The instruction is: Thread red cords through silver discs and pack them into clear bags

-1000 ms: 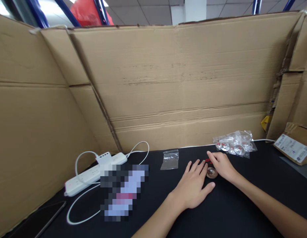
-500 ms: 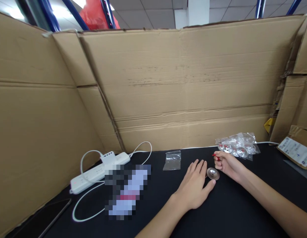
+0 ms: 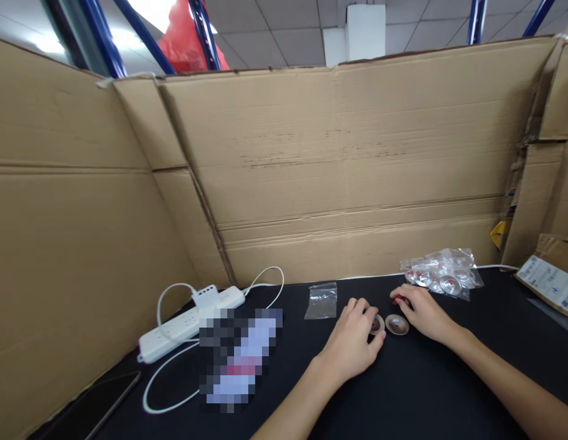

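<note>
Two small round metal discs lie side by side on the black table. My left hand [image 3: 352, 342] has its fingers curled and its thumb bent around the left disc [image 3: 378, 324], which they partly cover. Just right of it, the other disc [image 3: 397, 325] lies flat with nobody touching it. Behind that disc, my right hand [image 3: 420, 313] pinches a small red piece [image 3: 400, 299], mostly hidden by the fingers; its exact kind is unclear.
A clear bag [image 3: 442, 272] of similar discs and red bits lies behind my right hand. Left of my hands is a small clear bag [image 3: 322, 300]. A white power strip [image 3: 183, 327] with cables, a phone-like slab [image 3: 96, 403] and a labelled carton [image 3: 549, 281] flank the cardboard-walled table.
My left hand has gone from lying flat to curled, uncovering a second disc under its fingers. My right hand has turned palm down, still with the red piece. The view has tipped slightly upward.
</note>
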`<action>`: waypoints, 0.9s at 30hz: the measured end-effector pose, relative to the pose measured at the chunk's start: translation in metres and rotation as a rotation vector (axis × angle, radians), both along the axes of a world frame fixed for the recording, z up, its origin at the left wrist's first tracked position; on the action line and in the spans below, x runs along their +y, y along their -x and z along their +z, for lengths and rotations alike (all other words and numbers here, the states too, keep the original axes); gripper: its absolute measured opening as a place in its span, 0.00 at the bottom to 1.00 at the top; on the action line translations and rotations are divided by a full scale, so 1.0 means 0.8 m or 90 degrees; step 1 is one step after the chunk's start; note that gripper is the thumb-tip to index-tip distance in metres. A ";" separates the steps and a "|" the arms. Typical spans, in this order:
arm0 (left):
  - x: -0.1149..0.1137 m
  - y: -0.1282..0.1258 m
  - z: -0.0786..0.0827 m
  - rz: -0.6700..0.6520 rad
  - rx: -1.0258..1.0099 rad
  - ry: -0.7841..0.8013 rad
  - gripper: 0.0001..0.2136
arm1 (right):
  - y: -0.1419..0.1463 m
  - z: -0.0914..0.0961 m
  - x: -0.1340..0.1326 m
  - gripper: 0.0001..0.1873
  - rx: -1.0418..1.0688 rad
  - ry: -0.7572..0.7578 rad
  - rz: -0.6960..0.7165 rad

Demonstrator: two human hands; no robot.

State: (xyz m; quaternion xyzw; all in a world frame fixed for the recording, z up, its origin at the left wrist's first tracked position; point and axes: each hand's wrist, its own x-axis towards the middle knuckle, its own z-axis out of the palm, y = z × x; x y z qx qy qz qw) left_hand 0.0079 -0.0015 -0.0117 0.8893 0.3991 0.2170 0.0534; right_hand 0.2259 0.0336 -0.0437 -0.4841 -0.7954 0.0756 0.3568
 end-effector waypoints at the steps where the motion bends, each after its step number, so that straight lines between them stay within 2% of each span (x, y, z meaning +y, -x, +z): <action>1: 0.000 0.000 0.001 0.001 0.000 -0.001 0.14 | -0.001 0.001 -0.001 0.12 -0.016 -0.004 -0.002; 8: -0.003 0.002 0.004 0.028 0.017 0.005 0.15 | 0.001 -0.003 0.000 0.13 -0.010 -0.006 0.000; 11: 0.000 0.004 0.004 0.035 0.012 0.020 0.17 | 0.002 -0.004 0.001 0.13 0.055 0.019 -0.004; 15: 0.005 0.006 0.004 0.029 -0.034 0.087 0.13 | 0.013 0.008 -0.006 0.13 0.155 0.044 -0.003; 20: 0.010 0.006 0.005 0.058 -0.161 0.160 0.04 | 0.041 0.018 -0.022 0.07 0.254 0.119 0.047; 22: 0.013 0.004 0.004 0.077 -0.225 0.185 0.04 | 0.050 0.017 -0.026 0.07 0.294 0.157 0.071; 25: 0.019 0.001 0.000 0.087 -0.379 0.313 0.04 | 0.059 0.018 -0.032 0.06 0.319 0.175 0.112; 27: 0.022 -0.002 -0.003 0.082 -0.499 0.413 0.05 | 0.061 0.021 -0.035 0.05 0.291 0.143 0.124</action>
